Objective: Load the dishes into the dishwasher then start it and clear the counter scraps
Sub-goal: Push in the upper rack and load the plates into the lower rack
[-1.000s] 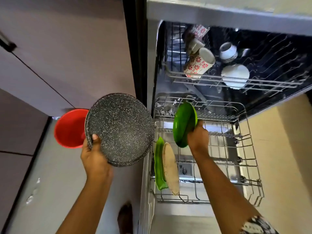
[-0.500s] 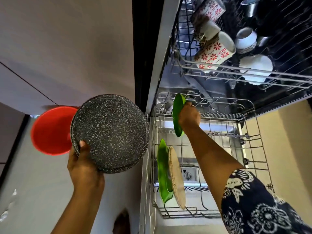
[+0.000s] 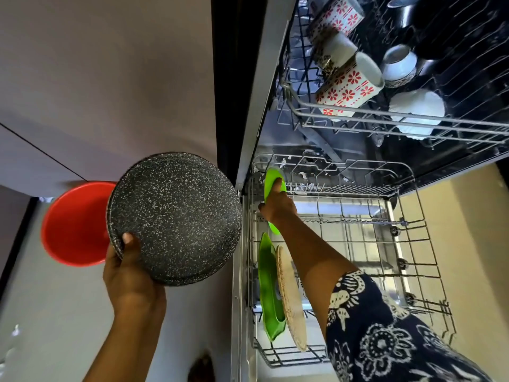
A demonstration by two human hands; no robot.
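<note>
The dishwasher stands open with its lower rack [image 3: 413,244] pulled out. My right hand [image 3: 278,205] grips a round green plate [image 3: 271,179] on edge at the rack's far left end. Nearer me in the same rack stand a green plate [image 3: 268,288] and a beige speckled plate [image 3: 292,301], both upright. My left hand [image 3: 129,274] holds a stack of black speckled plates [image 3: 176,216] by the lower rim, left of the dishwasher, with a red bowl [image 3: 74,224] behind them.
The upper rack [image 3: 358,117] carries red-flowered mugs [image 3: 349,89], white cups and a white bowl [image 3: 418,111]. Grey cabinet fronts [image 3: 110,78] fill the left. Most of the lower rack to the right holds nothing. Beige floor lies at right.
My right hand has carried the green plate from mid-rack toward the far left end and turned it on edge. My view has shifted closer. The left hand keeps its plates and bowl.
</note>
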